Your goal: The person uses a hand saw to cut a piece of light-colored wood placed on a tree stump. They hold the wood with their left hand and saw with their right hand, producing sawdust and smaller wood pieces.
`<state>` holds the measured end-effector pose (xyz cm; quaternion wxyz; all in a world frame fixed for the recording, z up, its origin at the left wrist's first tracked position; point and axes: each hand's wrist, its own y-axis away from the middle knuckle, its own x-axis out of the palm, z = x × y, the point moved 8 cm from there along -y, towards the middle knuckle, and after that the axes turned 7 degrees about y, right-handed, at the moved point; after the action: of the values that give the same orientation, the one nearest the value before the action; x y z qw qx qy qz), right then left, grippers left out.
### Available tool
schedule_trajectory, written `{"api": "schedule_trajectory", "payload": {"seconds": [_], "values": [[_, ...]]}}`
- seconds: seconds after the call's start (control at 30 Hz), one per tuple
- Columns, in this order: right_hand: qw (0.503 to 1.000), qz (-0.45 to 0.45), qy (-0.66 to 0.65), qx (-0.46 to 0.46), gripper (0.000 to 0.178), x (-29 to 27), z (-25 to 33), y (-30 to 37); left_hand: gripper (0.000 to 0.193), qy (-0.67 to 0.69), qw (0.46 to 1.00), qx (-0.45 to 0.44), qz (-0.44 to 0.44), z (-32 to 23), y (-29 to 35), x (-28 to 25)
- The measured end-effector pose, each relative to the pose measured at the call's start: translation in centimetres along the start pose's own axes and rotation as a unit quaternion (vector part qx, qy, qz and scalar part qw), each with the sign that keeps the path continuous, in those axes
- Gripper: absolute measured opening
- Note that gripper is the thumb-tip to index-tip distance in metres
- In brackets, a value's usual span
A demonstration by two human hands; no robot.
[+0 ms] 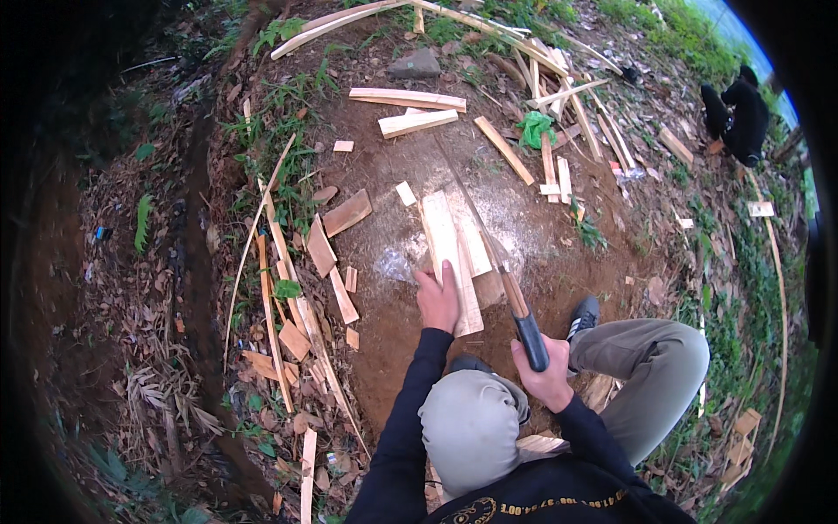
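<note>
My left hand point(437, 299) presses flat on a pale wooden plank point(448, 244) that lies on bare brown earth in front of my knees. My right hand point(547, 371) grips the dark handle of a long blade point(483, 229), which stretches forward over the plank and the ground. A second short plank point(476, 247) lies against the first one, under the blade. I crouch with my grey-trousered knees point(650, 354) drawn up and a dark shoe point(584, 313) to the right of the planks.
Cut boards point(408, 98), wood offcuts point(346, 212) and thin strips point(273, 327) litter the earth all around. A green rag point(533, 127) lies by a pile of slats at the back. A black dog-like animal point(738, 112) sits at far right. Grass and dry leaves point(166, 384) ring the patch.
</note>
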<state>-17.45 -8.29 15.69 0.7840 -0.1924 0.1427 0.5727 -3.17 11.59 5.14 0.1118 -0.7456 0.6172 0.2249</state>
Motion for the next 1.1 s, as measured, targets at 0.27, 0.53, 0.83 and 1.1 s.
{"api": "schedule_trajectory", "payload": {"seconds": [0.27, 0.53, 0.83, 1.1], "values": [[0.999, 0.007, 0.009, -0.053, 0.018, 1.6, -2.4, 1.1, 0.052, -0.022, 0.997, 0.013, -0.069, 1.7, 0.6, 1.3], [0.998, 0.046, -0.020, -0.043, 0.009, 2.2, -3.3, 1.4, 0.056, -0.038, 0.999, -0.011, -0.017, 0.4, 0.5, 1.3], [0.997, 0.049, -0.057, -0.008, 0.008, 3.3, -3.4, 2.2, 0.059, -0.098, 0.992, -0.054, 0.051, -0.4, -1.6, 1.6], [0.998, 0.044, -0.044, -0.023, 0.011, 3.8, -3.8, 2.9, 0.068, -0.110, 0.994, -0.016, -0.010, -1.2, -2.4, 1.3]]}}
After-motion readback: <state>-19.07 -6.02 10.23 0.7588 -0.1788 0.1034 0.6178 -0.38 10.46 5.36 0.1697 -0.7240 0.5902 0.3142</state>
